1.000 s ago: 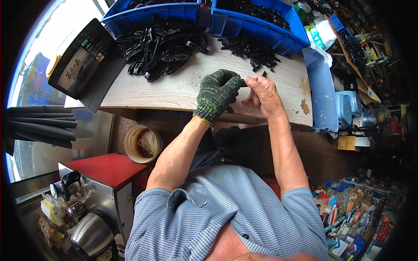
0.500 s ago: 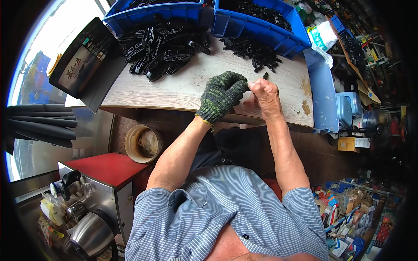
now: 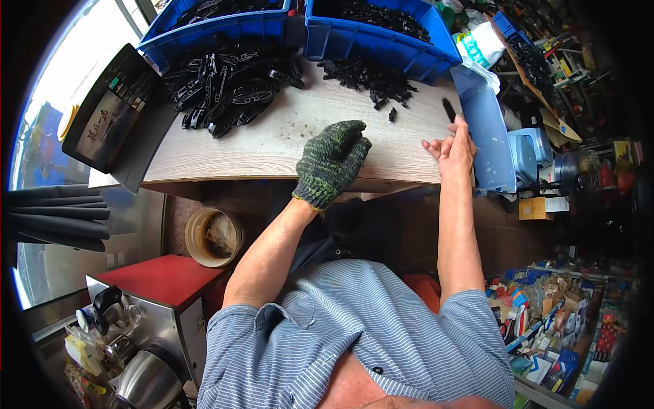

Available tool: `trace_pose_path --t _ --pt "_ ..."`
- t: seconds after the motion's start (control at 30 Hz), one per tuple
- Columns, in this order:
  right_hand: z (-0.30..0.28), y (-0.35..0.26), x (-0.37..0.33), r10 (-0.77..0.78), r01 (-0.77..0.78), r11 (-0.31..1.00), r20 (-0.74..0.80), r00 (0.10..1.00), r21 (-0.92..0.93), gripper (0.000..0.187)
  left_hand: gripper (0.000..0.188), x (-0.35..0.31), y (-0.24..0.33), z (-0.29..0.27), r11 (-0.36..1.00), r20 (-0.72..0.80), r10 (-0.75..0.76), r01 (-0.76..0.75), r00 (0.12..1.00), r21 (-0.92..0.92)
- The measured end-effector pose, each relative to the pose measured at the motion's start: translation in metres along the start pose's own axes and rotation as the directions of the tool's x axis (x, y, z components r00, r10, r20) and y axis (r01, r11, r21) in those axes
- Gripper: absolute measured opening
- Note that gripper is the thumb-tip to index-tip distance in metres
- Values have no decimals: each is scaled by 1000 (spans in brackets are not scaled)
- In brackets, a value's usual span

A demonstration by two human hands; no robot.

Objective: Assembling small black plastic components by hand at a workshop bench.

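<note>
Your left hand [image 3: 330, 160], wearing a dark green knitted glove, is hovering near the front edge of the pale wood-grain tabletop [image 3: 402, 146]. Its fingers are curling toward the thumb, leaving the grip narrow, with a slight gap showing at the tips; its palm side is facing out of sight. Your bare right hand [image 3: 456, 146] is reaching over the tabletop's right end, beside a pale blue tub [image 3: 490, 136], with some fingers bending in and others pointing forward. A slim black piece [image 3: 448, 108] is standing out just beyond its fingertips, and I cannot tell whether that grip is pinching it or only brushing it

Farther back, a heap of black pieces with pale outlines [image 3: 221, 88] is lying left, while a heap of small black parts [image 3: 368, 80] is spreading right, one small part [image 3: 392, 114] sitting apart in front. Two blue crates, the left crate [image 3: 211, 34] and the right crate [image 3: 368, 44], are standing behind them, holding more dark pieces

As for writing, the screen [image 3: 102, 126] on your left is showing a line of large brush-style characters and small coloured tiles. A white bag [image 3: 482, 48] beyond the right crate is bearing green print. At the lower right, a blue-and-white carton [image 3: 538, 368] is carrying printing too small to read
</note>
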State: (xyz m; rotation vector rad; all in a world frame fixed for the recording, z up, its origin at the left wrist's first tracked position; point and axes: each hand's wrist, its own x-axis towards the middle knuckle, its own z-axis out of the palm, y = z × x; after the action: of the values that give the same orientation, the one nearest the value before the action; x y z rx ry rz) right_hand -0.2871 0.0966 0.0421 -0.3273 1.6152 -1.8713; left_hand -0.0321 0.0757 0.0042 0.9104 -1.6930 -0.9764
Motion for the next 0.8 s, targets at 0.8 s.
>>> trace_pose_path --t 0.8 --pt "40 17 0 204 50 847 411 889 -529 21 27 5 -2 3 999 -27 -14 13 1000 -51"
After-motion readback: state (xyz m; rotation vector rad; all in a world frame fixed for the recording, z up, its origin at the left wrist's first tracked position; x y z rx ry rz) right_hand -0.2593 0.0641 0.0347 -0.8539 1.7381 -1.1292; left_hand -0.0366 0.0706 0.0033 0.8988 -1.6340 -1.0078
